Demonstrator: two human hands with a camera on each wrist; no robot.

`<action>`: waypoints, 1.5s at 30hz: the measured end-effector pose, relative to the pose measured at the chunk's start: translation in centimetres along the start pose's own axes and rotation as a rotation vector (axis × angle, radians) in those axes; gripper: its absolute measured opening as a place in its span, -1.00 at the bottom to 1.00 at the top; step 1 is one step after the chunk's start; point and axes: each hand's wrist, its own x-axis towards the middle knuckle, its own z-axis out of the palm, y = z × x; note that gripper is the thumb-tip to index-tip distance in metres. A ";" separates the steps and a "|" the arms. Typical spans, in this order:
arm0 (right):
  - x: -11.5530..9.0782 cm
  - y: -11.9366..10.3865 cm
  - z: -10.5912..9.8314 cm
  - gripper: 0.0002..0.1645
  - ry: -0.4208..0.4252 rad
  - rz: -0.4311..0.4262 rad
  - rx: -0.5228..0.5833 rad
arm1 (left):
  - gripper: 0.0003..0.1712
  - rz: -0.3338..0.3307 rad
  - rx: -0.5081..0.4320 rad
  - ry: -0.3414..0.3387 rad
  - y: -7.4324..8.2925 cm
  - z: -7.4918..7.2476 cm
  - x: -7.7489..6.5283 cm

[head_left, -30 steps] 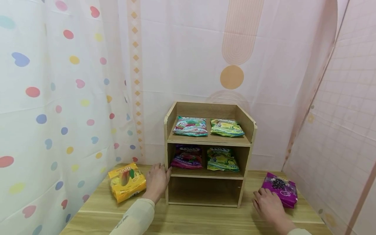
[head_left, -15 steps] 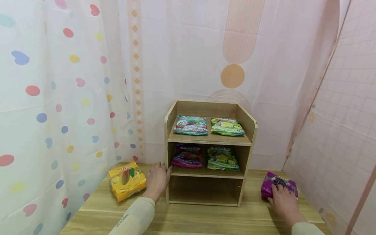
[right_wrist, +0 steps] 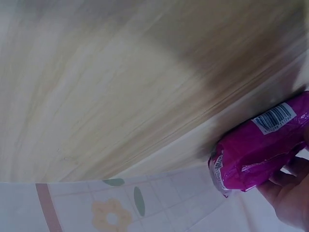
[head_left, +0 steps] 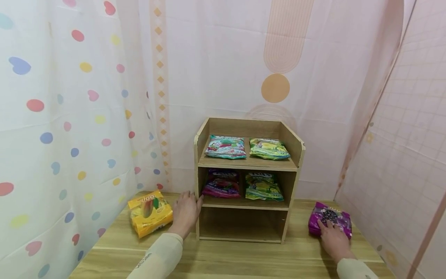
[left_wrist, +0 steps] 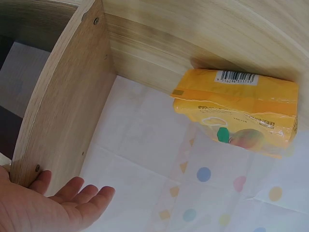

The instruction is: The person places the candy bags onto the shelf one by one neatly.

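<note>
My left hand [head_left: 186, 215] rests against the left side panel of a three-tier wooden shelf [head_left: 244, 168]; its fingers extend along the panel's outer face. In the left wrist view the left hand [left_wrist: 63, 205] has the thumb mostly hidden at the panel's front edge. My right hand [head_left: 335, 241] grips a purple candy bag [head_left: 329, 217] lying on the table at the right. The right wrist view shows bent fingers [right_wrist: 289, 193] against this purple bag [right_wrist: 270, 150], part of the hand cut off. A yellow candy bag [head_left: 150, 213] with a mango picture lies left of the left hand.
A teal-and-white candy bag [head_left: 225, 147] and a yellow-green one [head_left: 269, 149] lie on the top tier. A dark purple bag [head_left: 221, 184] and a green bag [head_left: 264, 186] sit on the middle tier. Patterned curtains [head_left: 223, 58] enclose the wooden table [head_left: 237, 259].
My right hand has moved from the purple bag's near-left edge onto the bag, which has shifted slightly left. The left hand stays at the shelf's side.
</note>
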 end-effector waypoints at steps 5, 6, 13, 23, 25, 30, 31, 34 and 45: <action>-0.4 0.0 0.1 -0.49 0.054 -0.049 -0.010 | -0.50 0.006 0.006 -0.002 0.0 0.0 0.1; -0.5 0.0 0.2 -0.48 0.072 -0.064 -0.015 | -0.49 0.002 0.004 -0.006 0.0 0.0 0.1; -1.4 -0.4 0.6 -0.48 0.150 -0.123 -0.036 | -0.47 -0.005 0.005 -0.021 -0.2 0.2 0.2; -1.9 -1.2 0.8 -0.51 0.175 -0.117 0.025 | -0.47 -0.015 0.002 -0.038 -0.3 0.2 0.2; -2.0 -1.3 0.7 -0.53 0.203 -0.117 0.051 | -0.47 -0.017 -0.001 -0.040 -0.2 0.2 0.2; -2.3 -1.2 0.5 -0.55 0.259 -0.131 0.111 | -0.46 -0.020 -0.008 -0.042 -0.1 0.2 0.2; -2.4 -1.2 0.5 -0.55 0.258 -0.128 0.120 | -0.46 -0.019 -0.008 -0.041 -0.1 0.2 0.2; -2.6 -1.2 0.3 -0.55 0.247 -0.119 0.147 | -0.46 -0.014 -0.004 -0.031 -0.1 0.2 0.2; -1.8 -0.8 -1.5 -0.56 0.365 -0.036 0.202 | -0.46 -0.019 -0.002 -0.036 0.0 0.0 0.1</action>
